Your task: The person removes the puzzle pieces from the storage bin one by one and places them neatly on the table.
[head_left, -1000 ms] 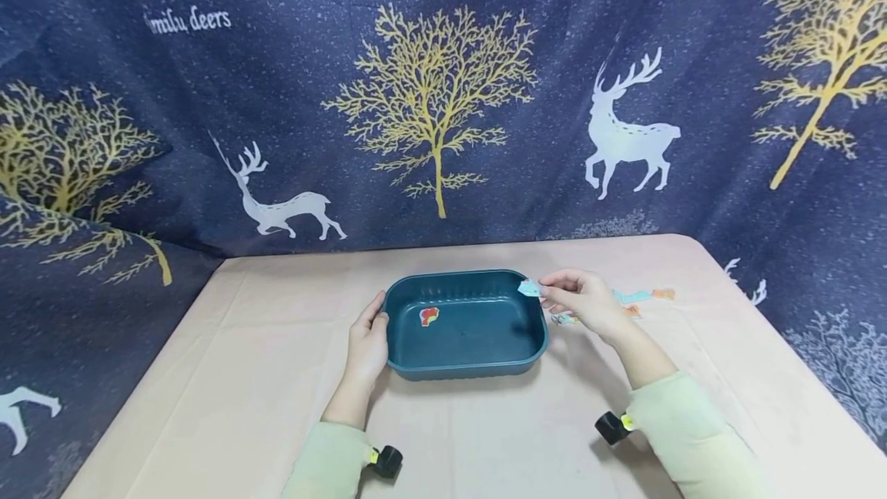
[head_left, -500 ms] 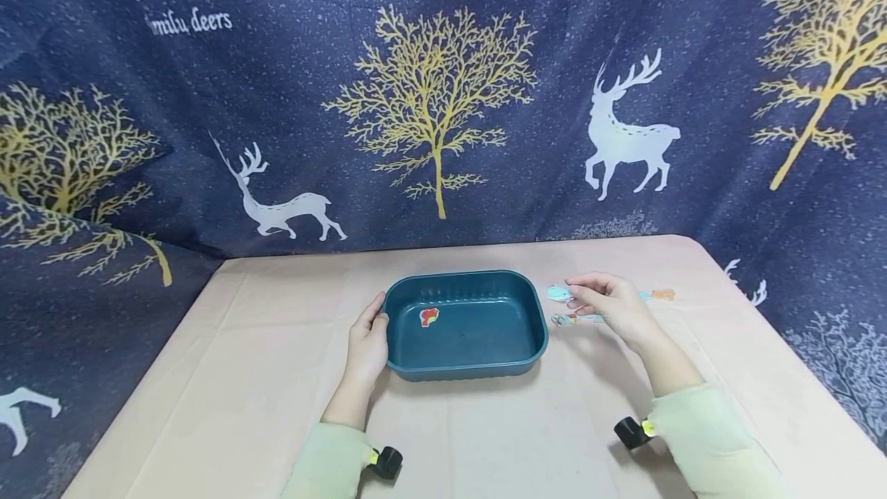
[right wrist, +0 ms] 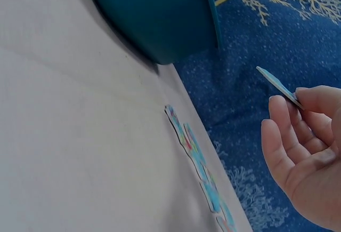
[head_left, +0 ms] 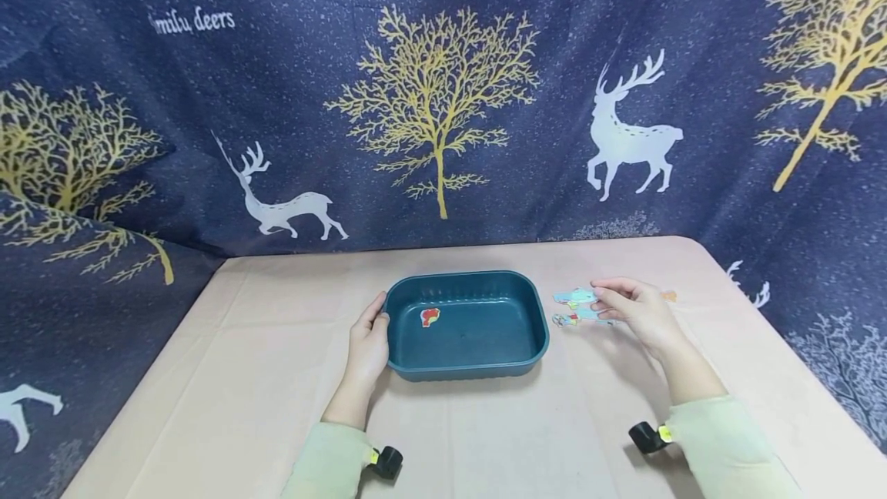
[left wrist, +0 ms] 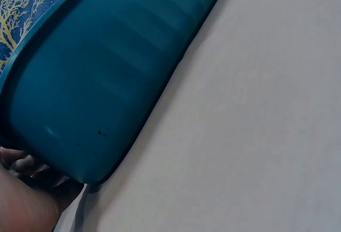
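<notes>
A dark teal plastic tray (head_left: 467,370) stands on the table. My left hand (head_left: 367,341) grips its left end, the thumb at the rim and the fingers along the outer wall; in the left wrist view those fingers are partly hidden behind the tray (left wrist: 101,98). Inside the tray lies a small red and yellow flat piece (head_left: 430,317). To the right, my right hand (head_left: 640,318) pinches a flat light-blue puzzle piece (right wrist: 276,84) between thumb and fingertips, raised above the table. Below it several coloured puzzle pieces (right wrist: 200,162) lie in rows, partly covered by the hand in the head view.
A pale cloth covers the table (head_left: 277,345). Behind it hangs a dark blue curtain (head_left: 485,199) with printed deer and trees. An orange piece (head_left: 669,296) shows beyond the right hand. Black wrist cameras (head_left: 388,462) sit at both sleeves.
My right hand has moved right, from over the tray's right rim to above the row of pieces, still pinching the light-blue piece. The left hand and tray have stayed put.
</notes>
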Demonstrator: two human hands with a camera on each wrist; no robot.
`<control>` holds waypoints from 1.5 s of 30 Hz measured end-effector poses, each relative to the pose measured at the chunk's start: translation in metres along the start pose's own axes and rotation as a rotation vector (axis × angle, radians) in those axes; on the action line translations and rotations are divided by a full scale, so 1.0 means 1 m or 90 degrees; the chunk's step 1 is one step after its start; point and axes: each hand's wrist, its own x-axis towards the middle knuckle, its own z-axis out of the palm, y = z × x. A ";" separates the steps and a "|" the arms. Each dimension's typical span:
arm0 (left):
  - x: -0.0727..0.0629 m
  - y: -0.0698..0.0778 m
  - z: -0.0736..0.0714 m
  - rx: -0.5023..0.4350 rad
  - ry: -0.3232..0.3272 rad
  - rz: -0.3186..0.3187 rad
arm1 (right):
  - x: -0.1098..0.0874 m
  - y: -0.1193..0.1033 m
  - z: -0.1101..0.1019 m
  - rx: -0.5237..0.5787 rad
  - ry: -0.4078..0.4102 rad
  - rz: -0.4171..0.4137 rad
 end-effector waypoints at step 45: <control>0.002 -0.001 0.000 0.006 -0.003 -0.006 | -0.015 0.023 -0.074 0.233 0.146 0.009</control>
